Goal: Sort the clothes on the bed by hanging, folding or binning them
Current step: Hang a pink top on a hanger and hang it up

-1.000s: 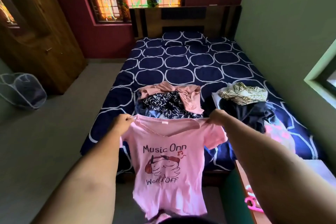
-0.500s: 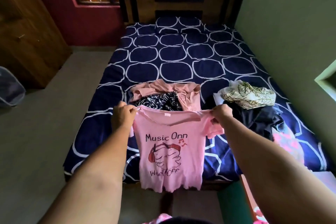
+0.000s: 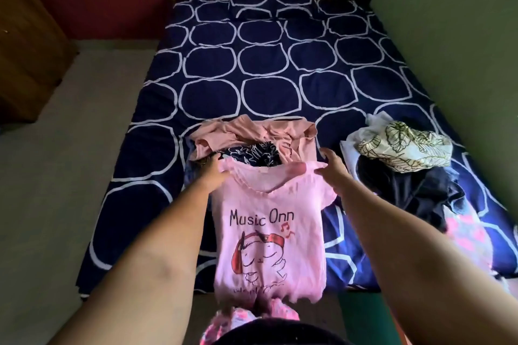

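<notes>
A pink T-shirt (image 3: pixel 266 235) printed "Music Onn" is spread front up at the foot of the bed (image 3: pixel 260 70), its hem hanging over the edge. My left hand (image 3: pixel 214 169) grips its left shoulder and my right hand (image 3: pixel 332 165) grips its right shoulder. Just beyond the collar lies a pile with a salmon-pink garment (image 3: pixel 246 131) and a black-and-white patterned one (image 3: pixel 252 152). To the right sits another pile: a cream leaf-print cloth (image 3: pixel 403 145) on dark clothes (image 3: pixel 414 190).
The bed has a navy cover with white rings and a pillow (image 3: pixel 270 0) at the headboard. A wooden wardrobe (image 3: pixel 25 45) stands at the left across a strip of grey floor (image 3: pixel 70 148). A green wall (image 3: pixel 459 36) runs along the bed's right side.
The T-shirt went from hanging in the air to lying on the foot of the bed. Both hands moved forward and down with it. The view tilted downward.
</notes>
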{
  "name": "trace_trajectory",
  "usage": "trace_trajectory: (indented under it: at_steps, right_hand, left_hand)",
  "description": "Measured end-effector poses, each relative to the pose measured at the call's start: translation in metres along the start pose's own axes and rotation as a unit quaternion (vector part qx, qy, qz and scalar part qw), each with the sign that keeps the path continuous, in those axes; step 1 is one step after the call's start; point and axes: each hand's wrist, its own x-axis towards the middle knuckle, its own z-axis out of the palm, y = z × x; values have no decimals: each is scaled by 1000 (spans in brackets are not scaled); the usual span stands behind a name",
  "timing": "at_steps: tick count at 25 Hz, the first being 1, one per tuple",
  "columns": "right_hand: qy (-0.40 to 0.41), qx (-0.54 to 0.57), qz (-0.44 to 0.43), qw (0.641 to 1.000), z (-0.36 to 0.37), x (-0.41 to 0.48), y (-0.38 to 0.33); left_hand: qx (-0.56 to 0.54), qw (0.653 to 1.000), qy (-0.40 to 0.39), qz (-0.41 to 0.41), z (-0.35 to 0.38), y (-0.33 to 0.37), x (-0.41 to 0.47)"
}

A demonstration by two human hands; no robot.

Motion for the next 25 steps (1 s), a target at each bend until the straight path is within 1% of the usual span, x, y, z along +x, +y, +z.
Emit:
trace_trajectory:
  at_steps: [2,4,7,9,11,12,14,17,23,25]
  right_hand:
    - [-46,16,-18,999,9,6,1]
    - [-82,18,-32,996,10,11,1]
    - [-104,-21,-48,993,1,13,3]
    - [-121,-110,-66,984,-7,12,12]
    - [-153,-237,-80,956,-16,9,23]
    - [-170,-282,-79,941,-21,5,28]
    - [-194,-318,-61,926,-29,-5,41]
    - [-187,-298,-38,935,-46,-27,62]
    - [-119,-262,-18,958,-87,-85,115]
    - [-105,-258,-14,960,-103,-114,140]
  left_hand:
    - [3,999,-38,6,9,-2,12]
    - [28,998,-49,28,13,2,20]
    - [76,992,-65,78,18,23,28]
    - [120,980,-101,123,25,38,30]
    - [167,963,-148,151,37,48,32]
    - [186,954,-169,161,43,51,32]
    - [208,943,-200,168,56,60,28]
    - [206,934,-231,179,76,82,14]
    - [261,896,-248,260,124,128,-30]
    - [255,890,-251,281,144,147,-60]
